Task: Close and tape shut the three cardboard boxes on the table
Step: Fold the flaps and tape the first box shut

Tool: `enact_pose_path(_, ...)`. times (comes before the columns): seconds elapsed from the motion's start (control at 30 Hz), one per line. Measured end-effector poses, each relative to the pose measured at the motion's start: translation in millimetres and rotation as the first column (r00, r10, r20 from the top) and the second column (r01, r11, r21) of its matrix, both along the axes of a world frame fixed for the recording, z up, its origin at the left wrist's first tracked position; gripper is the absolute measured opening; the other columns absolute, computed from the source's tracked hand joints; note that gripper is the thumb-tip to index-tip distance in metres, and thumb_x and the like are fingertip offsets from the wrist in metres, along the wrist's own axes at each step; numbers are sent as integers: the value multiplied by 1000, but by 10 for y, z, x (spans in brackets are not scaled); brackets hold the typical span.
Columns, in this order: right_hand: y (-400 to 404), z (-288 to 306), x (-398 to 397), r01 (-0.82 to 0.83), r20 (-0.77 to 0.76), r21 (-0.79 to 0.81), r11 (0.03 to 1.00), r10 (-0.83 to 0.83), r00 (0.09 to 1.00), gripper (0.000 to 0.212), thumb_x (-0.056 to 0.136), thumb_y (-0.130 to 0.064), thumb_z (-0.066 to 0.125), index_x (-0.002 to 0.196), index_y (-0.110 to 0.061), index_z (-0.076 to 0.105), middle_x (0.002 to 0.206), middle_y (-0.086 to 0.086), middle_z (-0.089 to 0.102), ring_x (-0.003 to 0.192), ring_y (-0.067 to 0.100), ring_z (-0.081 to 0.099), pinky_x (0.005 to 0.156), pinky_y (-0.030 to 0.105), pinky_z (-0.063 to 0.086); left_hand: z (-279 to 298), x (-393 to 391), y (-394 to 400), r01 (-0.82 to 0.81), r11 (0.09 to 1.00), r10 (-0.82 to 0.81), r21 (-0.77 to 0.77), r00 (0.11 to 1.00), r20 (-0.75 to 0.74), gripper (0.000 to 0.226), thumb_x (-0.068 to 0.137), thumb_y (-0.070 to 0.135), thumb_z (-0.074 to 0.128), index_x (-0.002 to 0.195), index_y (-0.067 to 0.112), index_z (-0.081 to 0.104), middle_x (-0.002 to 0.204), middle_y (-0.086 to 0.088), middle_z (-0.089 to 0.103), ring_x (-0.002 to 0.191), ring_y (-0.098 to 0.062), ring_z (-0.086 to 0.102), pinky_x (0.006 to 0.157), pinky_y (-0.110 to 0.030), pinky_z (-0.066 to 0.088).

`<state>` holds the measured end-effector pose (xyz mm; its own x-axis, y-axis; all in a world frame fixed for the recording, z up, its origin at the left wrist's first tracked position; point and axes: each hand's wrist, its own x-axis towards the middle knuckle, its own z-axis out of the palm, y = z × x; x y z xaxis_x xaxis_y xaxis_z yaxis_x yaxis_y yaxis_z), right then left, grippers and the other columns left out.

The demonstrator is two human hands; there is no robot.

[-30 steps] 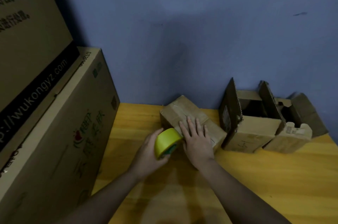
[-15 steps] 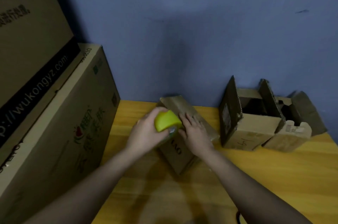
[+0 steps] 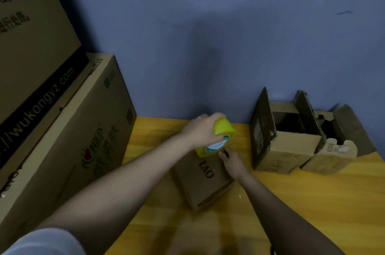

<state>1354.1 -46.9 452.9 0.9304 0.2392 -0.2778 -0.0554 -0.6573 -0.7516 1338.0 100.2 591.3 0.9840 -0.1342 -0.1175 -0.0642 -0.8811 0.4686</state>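
The left hand (image 3: 200,131) is clamped around a yellow roll of adhesive tape (image 3: 220,138) and holds it above the closed brown cardboard box (image 3: 203,177) that lies near the middle of the yellow wooden table (image 3: 312,202). The right hand (image 3: 231,161) rests on this box just below the roll, with fingers together as if pinching the tape end; I cannot tell this for sure. This first box seems only in progress. The open brown cardboard box (image 3: 285,140) and the smaller open box (image 3: 333,150) beside it are not yet closed.
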Motion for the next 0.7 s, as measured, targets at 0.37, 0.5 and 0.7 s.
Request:
enact_pose_path(0.37,72,-136,-45,38,-74,-60,997,-43,996,28,101,-29,40,124,-19,52,122,12,61,111,32,55,92,43,45,-125,140,-110,139,967,-153,213,987,53,58,91,49,51,144,34,31,124,-14,50,110,-34,54,81,-33,43)
enact_pose_path(0.5,77,-117,-74,16,-58,-96,995,-22,998,29,102,-31,36,127,-22,50,126,8,60,114,30,55,89,38,44,-37,176,-80,166,958,-179,234,983,36,56,91,47,52,143,33,36,123,-16,53,113,-33,54,84,-32,43)
enact_pose_path(0.7,85,-13,-74,18,-91,-114,993,-29,995,44,105,-35,32,146,-20,36,147,5,45,132,28,43,102,34,38,111,143,57,208,907,-207,367,977,-44,54,89,44,54,140,29,44,131,-12,56,120,-30,52,89,-33,46)
